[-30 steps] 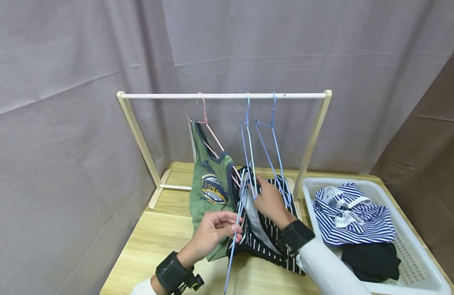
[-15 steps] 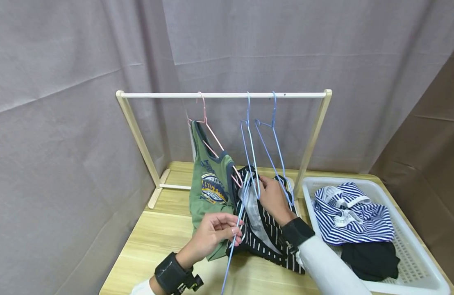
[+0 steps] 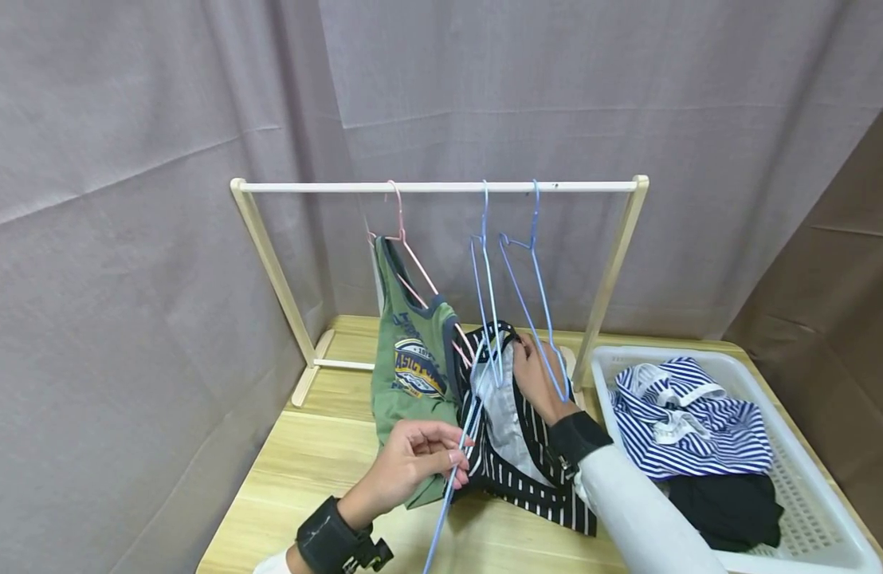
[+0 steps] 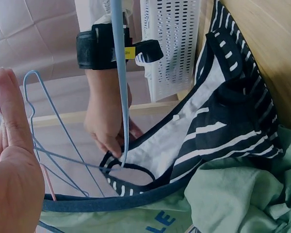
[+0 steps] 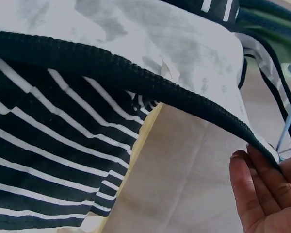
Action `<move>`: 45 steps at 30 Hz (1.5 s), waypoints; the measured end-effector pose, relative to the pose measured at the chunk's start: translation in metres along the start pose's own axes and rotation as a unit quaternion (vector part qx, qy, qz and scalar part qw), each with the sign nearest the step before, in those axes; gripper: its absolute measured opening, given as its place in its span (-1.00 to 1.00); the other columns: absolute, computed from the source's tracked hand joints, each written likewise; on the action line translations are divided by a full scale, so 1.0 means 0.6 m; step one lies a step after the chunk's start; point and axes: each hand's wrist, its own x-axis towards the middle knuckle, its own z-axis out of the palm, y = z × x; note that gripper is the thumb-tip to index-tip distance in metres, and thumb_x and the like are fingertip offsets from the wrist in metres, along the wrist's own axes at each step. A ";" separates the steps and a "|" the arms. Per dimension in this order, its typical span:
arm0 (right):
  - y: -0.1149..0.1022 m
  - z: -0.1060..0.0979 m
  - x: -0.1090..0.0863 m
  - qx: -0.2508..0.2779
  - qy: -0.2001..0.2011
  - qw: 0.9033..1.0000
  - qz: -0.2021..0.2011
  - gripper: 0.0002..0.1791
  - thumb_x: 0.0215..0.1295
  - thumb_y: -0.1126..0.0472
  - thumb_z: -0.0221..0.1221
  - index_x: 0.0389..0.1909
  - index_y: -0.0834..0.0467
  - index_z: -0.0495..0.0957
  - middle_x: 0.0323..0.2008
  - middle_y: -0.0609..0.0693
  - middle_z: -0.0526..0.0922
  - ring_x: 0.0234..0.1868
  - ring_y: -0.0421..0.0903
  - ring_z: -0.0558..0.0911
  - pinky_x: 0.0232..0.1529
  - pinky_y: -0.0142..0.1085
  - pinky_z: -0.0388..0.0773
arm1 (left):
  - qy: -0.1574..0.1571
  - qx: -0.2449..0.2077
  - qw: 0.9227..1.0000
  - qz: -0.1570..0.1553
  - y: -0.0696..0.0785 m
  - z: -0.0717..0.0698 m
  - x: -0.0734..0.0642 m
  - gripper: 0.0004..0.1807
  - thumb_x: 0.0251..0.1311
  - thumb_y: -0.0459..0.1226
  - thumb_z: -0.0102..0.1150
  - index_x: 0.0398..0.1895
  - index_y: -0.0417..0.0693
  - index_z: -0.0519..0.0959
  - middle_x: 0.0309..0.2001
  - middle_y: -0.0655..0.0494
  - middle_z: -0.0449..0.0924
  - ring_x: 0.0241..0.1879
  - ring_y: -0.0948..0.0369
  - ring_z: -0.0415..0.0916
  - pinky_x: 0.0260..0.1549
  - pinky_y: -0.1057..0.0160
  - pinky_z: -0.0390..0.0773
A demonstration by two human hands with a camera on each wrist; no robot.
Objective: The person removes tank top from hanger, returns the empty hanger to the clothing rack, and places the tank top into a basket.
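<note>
In the head view my left hand (image 3: 416,458) pinches a light-blue wire hanger (image 3: 443,514) between thumb and fingers. The hanger slants up toward a black-and-white striped sleeveless top (image 3: 531,498), and in the left wrist view one end of it reaches the top's shoulder opening. My right hand (image 3: 540,383) pinches the dark-trimmed edge (image 5: 203,114) of that top, holding it up and exposing the pale inside (image 5: 184,63). To the left, a green tank top (image 3: 416,367) hangs on a pink hanger (image 3: 418,267). Parts of the striped top lie behind the hangers and the green tank top.
A white rail (image 3: 327,188) on wooden legs (image 3: 272,271) carries the pink hanger and two bare blue hangers (image 3: 545,295) close to my right hand. At right stands a white basket (image 3: 829,486) with a blue-and-white striped garment (image 3: 692,422) and black cloth (image 3: 728,510).
My right hand has moved to the right, drawing the striped top's edge aside and showing more of its pale inside. The lower end of the held hanger has tilted slightly left.
</note>
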 end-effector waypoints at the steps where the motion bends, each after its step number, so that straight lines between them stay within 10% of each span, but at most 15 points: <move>1: 0.013 0.007 0.002 -0.004 0.008 1.000 -0.001 -0.59 0.60 0.12 -0.06 0.17 0.06 0.71 -0.32 0.24 0.77 -0.29 0.31 0.70 -0.31 0.20 0.56 | 0.000 0.000 1.000 -0.001 0.000 0.000 -0.001 -0.63 0.41 -0.51 0.12 0.06 -0.82 0.43 -0.25 -0.91 0.43 -0.35 0.41 0.75 -0.24 0.40 0.80; 12: 0.195 0.081 0.022 -0.005 0.072 0.997 -0.036 -0.58 0.53 0.10 0.02 0.22 0.03 0.73 -0.04 0.28 0.83 -0.09 0.39 0.78 -0.19 0.29 0.65 | -0.003 -0.013 1.000 -0.027 0.002 0.006 -0.001 -0.60 0.41 -0.50 0.12 0.09 -0.82 0.41 -0.20 -0.95 0.41 -0.34 0.40 0.75 -0.23 0.39 0.81; 18: 0.068 -0.001 -0.045 -0.033 -0.096 0.994 -0.033 -0.58 0.48 0.29 0.03 0.18 0.11 0.76 0.03 0.19 0.84 -0.18 0.18 0.78 -0.23 0.00 0.68 | 0.005 -0.004 1.000 -0.021 -0.001 0.006 -0.002 -0.61 0.42 -0.48 0.13 0.08 -0.80 0.43 -0.22 -0.92 0.45 -0.34 0.40 0.76 -0.25 0.37 0.82; 26: 0.035 0.007 -0.132 -0.050 -0.308 0.942 -0.122 -0.63 0.44 0.29 0.23 0.21 0.26 0.70 0.14 0.22 0.80 0.13 0.16 0.79 0.20 0.05 0.73 | 0.015 -0.018 0.999 -0.022 -0.003 0.008 0.004 -0.62 0.40 -0.50 0.14 0.05 -0.80 0.42 -0.20 -0.93 0.43 -0.30 0.40 0.78 -0.23 0.36 0.82; 40: 0.029 0.019 -0.161 -0.105 -0.435 0.893 -0.042 -0.17 0.34 -0.10 0.38 0.50 0.26 0.44 0.54 0.32 0.42 0.51 0.44 0.43 0.57 0.27 0.38 | 0.027 -0.015 0.999 -0.034 0.013 0.025 0.019 -0.62 0.41 -0.48 0.14 0.07 -0.76 0.43 -0.14 -0.87 0.48 -0.31 0.35 0.80 -0.24 0.33 0.83; 45: 0.032 0.012 -0.153 -0.083 -0.443 0.891 -0.055 -0.18 0.33 -0.07 0.38 0.50 0.25 0.45 0.40 0.33 0.59 0.32 0.29 0.65 0.41 0.15 0.58 | 0.032 -0.014 0.999 -0.035 0.022 0.035 0.034 -0.66 0.43 -0.45 0.19 0.07 -0.67 0.48 -0.22 -0.22 0.77 -0.33 0.31 0.80 -0.28 0.33 0.83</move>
